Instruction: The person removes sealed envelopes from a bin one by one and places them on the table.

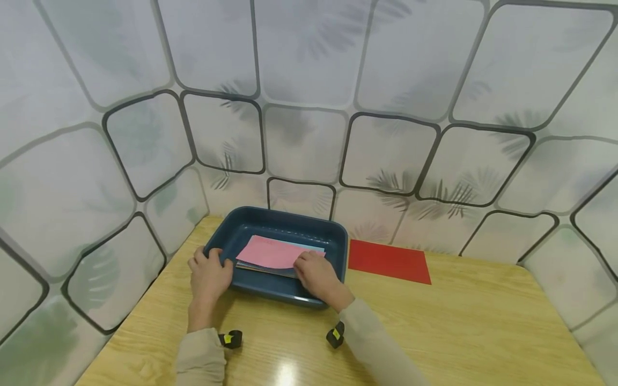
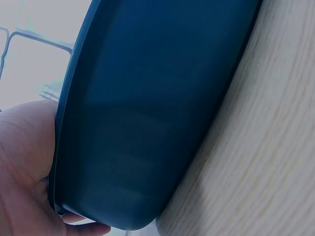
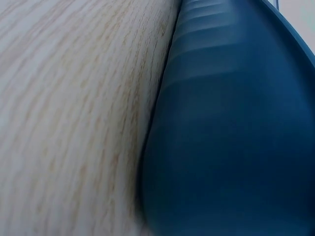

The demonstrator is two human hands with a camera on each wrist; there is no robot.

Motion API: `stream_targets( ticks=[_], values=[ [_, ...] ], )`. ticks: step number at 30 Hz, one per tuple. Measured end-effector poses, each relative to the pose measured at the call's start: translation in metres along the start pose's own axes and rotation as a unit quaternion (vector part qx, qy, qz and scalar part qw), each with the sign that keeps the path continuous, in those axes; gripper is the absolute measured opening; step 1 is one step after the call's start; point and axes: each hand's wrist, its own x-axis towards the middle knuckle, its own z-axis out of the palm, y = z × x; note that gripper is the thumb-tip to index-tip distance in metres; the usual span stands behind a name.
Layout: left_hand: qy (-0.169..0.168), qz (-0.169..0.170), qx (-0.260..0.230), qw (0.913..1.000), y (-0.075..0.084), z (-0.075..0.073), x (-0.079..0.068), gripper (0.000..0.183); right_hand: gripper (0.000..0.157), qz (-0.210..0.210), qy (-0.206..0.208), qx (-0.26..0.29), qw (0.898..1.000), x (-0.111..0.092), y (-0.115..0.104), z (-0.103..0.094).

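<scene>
A dark blue plastic basin (image 1: pixel 270 292) sits on the table, and a pink sheet of paper (image 1: pixel 270 253) lies inside it over other sheets. A light blue edge (image 1: pixel 316 249) shows behind the pink sheet. My left hand (image 1: pixel 210 272) grips the basin's left rim near the front corner; in the left wrist view its fingers curl round the rim's outside. Reaching over the front right side, my right hand (image 1: pixel 316 274) pinches the pink sheet at its right end, the fingertips partly hidden. The right wrist view shows only the basin's outer wall (image 3: pixel 231 137) and the tabletop.
A red sheet of paper (image 1: pixel 389 261) lies flat on the wooden table (image 1: pixel 463 321), just right of the basin. Patterned cloth walls (image 1: pixel 304 145) stand close behind the basin and along the left side. Black bands with yellow marks (image 1: pixel 232 339) are on both wrists.
</scene>
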Motion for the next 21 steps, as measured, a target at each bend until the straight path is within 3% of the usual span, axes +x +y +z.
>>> stream_targets(
  ticks=[8,12,21],
  values=[
    [-0.004,-0.003,0.004,1.0,0.002,-0.001,-0.001,0.047,0.008,0.018,0.067,0.018,0.997,-0.001,-0.002,-0.006],
    [-0.005,-0.004,0.002,1.0,0.002,-0.002,-0.002,0.046,0.013,0.017,0.113,0.022,0.993,-0.003,-0.003,-0.009],
    [-0.005,-0.002,-0.002,1.0,0.001,-0.003,-0.002,0.046,0.01,0.001,0.263,0.019,0.965,-0.006,-0.001,-0.01]
  ],
)
